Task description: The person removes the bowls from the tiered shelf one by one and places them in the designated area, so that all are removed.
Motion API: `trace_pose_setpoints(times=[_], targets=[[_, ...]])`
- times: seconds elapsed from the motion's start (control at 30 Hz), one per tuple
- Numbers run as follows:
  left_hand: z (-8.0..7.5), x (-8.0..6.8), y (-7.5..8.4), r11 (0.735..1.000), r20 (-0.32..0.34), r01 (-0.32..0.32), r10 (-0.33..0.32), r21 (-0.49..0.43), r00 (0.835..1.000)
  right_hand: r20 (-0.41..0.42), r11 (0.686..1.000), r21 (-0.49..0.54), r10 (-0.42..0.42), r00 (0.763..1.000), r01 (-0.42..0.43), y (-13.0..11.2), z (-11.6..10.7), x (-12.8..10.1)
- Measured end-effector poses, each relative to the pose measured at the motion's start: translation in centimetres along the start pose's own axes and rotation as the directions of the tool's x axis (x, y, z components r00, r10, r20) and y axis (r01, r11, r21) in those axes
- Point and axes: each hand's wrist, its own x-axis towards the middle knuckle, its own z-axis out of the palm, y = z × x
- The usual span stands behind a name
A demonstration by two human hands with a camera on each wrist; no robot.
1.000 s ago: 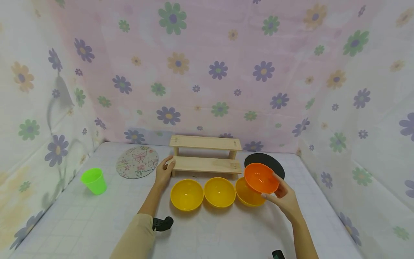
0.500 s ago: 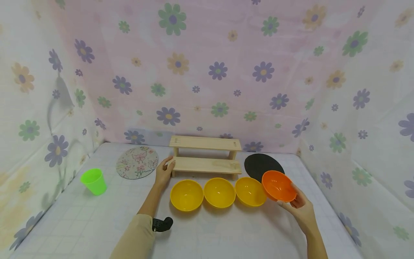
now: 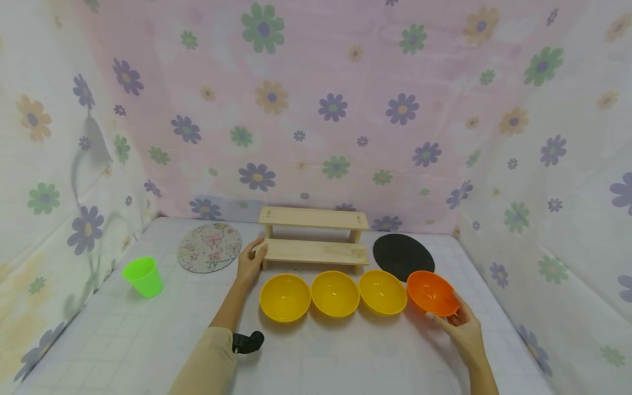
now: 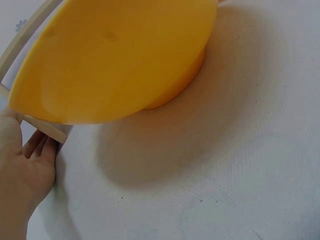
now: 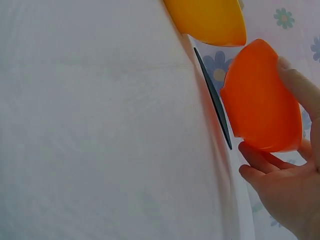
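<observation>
My right hand (image 3: 462, 329) holds an orange bowl (image 3: 432, 293) by its right side, thumb at the near rim and fingers below. In the right wrist view the orange bowl (image 5: 262, 97) is tilted, with the fingers under its edge. Three yellow bowls (image 3: 285, 298) stand in a row to the left of it, the rightmost yellow bowl (image 3: 382, 292) right beside its rim. My left hand (image 3: 250, 264) grips the left end of the lower board of a two-step wooden shelf (image 3: 316, 251). A yellow bowl (image 4: 115, 60) partly hides that grip in the left wrist view.
A black round mat (image 3: 402, 255) lies right of the shelf, behind the orange bowl. To the shelf's left is a patterned round mat (image 3: 209, 248), with a green cup (image 3: 143, 277) farther left. Flowered cloth walls (image 3: 316, 109) enclose the table on three sides.
My right hand has moved the orange bowl right and down, from over the rightmost yellow bowl to beside it. The left hand has stayed on the shelf.
</observation>
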Motion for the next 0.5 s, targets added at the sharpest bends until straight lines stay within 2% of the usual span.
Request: trace_pose_setpoints(times=[0.2,0.5], targets=[[-0.05,-0.01,0.12,1.0,0.003,0.003,-0.003,0.015,1.0,-0.025,0.994,-0.079,0.068,0.997,-0.069,0.76,0.04,0.09],[-0.08,-0.07,0.07,1.0,0.003,-0.015,0.015,0.017,1.0,0.022,0.979,-0.19,0.082,0.996,-0.077,0.74,-0.1,-0.01]])
